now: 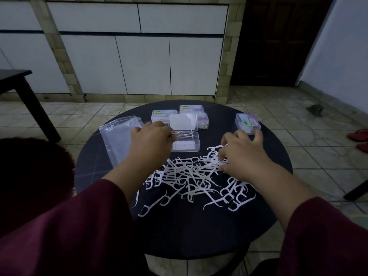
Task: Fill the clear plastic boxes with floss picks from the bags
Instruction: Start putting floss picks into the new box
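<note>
Head view looks down on a round black table (199,232) standing on pale floor tiles (298,120), with white cabinet doors (143,64) behind and a dark doorway (278,40) to the right. A heap of white floss picks (195,176) sprawls across the tabletop. Beyond it sits an open clear box (185,144), lid raised, with 4 closed boxes (248,122) farther back. A clear plastic bag (117,140) lies flat at the left. The left hand (151,142) pinches a few picks at the open box's edge. The right hand (243,156) curls its fingers into the heap, gripping picks. The room is dim; box labels are unreadable, and the dark red sleeves (79,226) hide the table's near rim.
</note>
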